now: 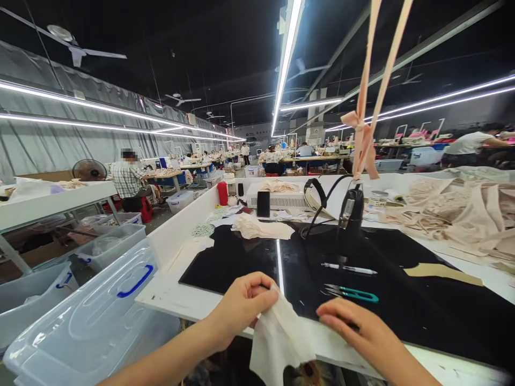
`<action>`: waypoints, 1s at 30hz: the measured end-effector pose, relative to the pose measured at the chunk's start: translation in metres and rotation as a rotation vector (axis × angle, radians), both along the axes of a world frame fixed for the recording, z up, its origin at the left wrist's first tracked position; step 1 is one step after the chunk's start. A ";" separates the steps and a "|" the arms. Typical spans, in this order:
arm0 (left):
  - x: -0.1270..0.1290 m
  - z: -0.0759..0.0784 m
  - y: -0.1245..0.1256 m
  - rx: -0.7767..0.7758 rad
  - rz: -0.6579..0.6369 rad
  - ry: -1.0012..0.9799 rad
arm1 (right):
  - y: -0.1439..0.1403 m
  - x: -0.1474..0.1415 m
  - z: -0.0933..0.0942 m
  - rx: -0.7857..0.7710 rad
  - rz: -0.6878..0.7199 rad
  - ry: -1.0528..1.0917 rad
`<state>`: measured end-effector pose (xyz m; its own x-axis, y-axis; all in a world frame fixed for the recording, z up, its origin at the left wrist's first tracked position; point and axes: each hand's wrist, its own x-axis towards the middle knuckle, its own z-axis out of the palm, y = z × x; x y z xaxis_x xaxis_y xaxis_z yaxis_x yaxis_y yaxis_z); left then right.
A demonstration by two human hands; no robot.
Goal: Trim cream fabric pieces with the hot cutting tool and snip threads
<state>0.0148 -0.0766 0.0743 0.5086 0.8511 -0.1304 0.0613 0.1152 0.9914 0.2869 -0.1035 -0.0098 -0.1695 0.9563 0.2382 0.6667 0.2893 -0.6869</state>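
My left hand (245, 302) pinches the cream fabric (281, 338) at the lower centre of the frame. My right hand (356, 321), digits loosely curved and parted, is near the teal snips (356, 294), lower right.

The bottom edge cuts off the cream fabric (278, 335).

lettering (262, 133) on the far wall (257, 128), small and blurred, no readable text

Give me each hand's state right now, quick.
Left hand: closed, holding the cream fabric piece.
Right hand: loosely open, nothing visible in its grasp.
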 end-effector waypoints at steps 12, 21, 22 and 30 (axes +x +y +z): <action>-0.006 -0.014 0.004 -0.065 0.083 -0.211 | 0.001 -0.103 0.013 -0.244 -0.029 0.939; -0.018 -0.024 0.030 -0.147 -0.040 -0.173 | 0.046 -0.104 0.047 -0.228 0.298 0.652; -0.018 -0.024 0.034 -0.133 -0.021 -0.151 | 0.051 -0.107 0.050 -0.213 0.321 0.629; -0.018 -0.024 0.082 -0.004 0.179 -0.141 | 0.105 -0.118 0.048 -0.351 0.355 0.707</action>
<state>-0.0028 0.0050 0.0503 0.3630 0.9290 -0.0722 -0.0994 0.1156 0.9883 0.1687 0.0015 0.0379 -0.3956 0.9128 0.1016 -0.0402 0.0934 -0.9948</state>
